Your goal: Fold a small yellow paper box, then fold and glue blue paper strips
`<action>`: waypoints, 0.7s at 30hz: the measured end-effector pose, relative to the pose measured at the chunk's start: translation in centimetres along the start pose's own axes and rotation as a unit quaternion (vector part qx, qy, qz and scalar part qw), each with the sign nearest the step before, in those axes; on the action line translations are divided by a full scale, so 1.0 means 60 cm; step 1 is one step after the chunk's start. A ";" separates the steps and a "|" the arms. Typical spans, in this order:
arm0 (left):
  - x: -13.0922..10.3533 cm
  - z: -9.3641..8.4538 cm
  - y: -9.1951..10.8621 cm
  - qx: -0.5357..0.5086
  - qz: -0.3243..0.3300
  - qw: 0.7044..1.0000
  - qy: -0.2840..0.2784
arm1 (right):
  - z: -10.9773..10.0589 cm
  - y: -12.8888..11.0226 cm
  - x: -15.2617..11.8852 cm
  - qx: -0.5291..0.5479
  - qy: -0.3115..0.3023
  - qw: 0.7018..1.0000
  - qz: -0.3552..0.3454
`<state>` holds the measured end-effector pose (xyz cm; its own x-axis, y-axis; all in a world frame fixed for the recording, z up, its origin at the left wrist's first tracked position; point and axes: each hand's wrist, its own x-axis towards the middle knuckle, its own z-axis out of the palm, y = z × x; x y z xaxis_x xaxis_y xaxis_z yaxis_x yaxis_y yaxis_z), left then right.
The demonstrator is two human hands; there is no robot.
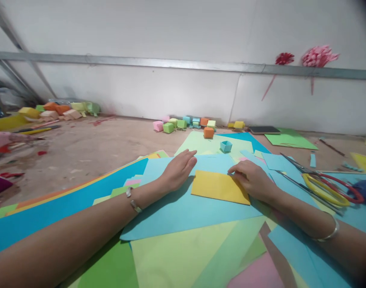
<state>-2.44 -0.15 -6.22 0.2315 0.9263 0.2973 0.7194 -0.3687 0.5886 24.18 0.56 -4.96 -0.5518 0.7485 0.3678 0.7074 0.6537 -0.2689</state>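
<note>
A folded-looking yellow paper rectangle (220, 187) lies on a large light blue sheet (167, 214) in front of me. My right hand (253, 180) is at its right edge, fingers curled over the upper right corner and closed on it; the thumb is partly hidden. My left hand (180, 170) rests on the light blue sheet, left of the yellow paper and apart from it, with fingers stretched out and nothing held. Beyond the hands stand a small open light blue paper box (226, 146) and an orange paper cube (208, 133).
Yellow-handled scissors (324, 191) and red-handled scissors (348, 182) lie by my right forearm. Small paper cubes (181, 124) line the wall, with more cubes (51, 108) at the far left. A dark flat object (264, 130) lies on a green sheet (291, 140).
</note>
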 end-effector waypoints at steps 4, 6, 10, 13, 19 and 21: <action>0.002 -0.005 0.005 -0.022 0.014 0.999 0.038 | -0.001 0.003 0.000 0.047 0.061 0.997 0.024; 0.001 -0.008 0.010 -0.035 0.024 0.998 0.043 | -0.003 0.001 0.001 0.065 0.094 0.993 0.036; -0.004 -0.014 0.018 -0.082 0.048 0.994 0.060 | -0.005 -0.003 0.002 0.093 0.155 0.982 0.050; -0.006 -0.014 0.020 -0.120 0.069 0.987 0.082 | -0.008 -0.005 0.002 0.094 0.197 0.975 0.033; -0.001 -0.010 0.016 -0.165 0.050 0.980 0.098 | -0.010 -0.017 -0.003 0.085 0.225 0.970 -0.044; 0.001 -0.008 0.014 -0.172 0.042 0.978 0.106 | -0.010 -0.023 -0.006 0.082 0.226 0.969 -0.059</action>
<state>-2.15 -0.47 -5.32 0.1135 0.8680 0.4834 0.4318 -0.4813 0.7629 23.69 -0.65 -4.17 -0.3491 0.5667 0.7463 0.5513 0.7682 -0.3255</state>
